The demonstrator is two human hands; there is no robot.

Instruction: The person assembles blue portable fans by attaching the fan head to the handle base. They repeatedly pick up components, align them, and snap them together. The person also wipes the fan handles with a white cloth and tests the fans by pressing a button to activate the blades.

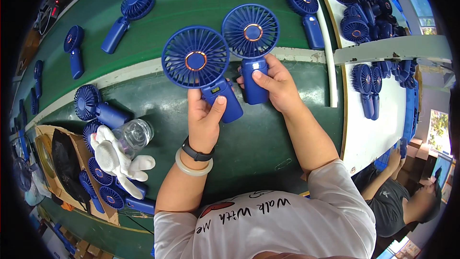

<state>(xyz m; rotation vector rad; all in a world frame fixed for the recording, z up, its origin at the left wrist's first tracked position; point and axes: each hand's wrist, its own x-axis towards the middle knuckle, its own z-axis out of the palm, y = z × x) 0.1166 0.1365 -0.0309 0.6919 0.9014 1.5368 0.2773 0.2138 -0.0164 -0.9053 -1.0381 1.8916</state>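
1. The left hand (203,120) is closed round the handle of a blue handheld fan (201,67) at the centre of the frame, thumb pressed on the handle's front face, where a small display shows.
2. The right hand (270,84) is clenched on the handle of a second blue handheld fan (251,38), just right of the first, thumb on its front too. The two fan heads stand side by side, nearly touching, raised above the green bench (201,0).
3. Judging by the thumbs, the step in hand looks like a check of both fans at once, perhaps pressing their buttons; whether the blades turn cannot be told.
4. The next move would call for keeping each fan upright with its face to the eyes, and for space on the bench to put them down.
5. Nearby: more blue fans lie at the upper left (127,17), a white glove (117,160) and a clear bottle (134,134) sit at the lower left, and a heap of fans (364,5) fills the upper right.
6. Another person (397,196) sits at the lower right.
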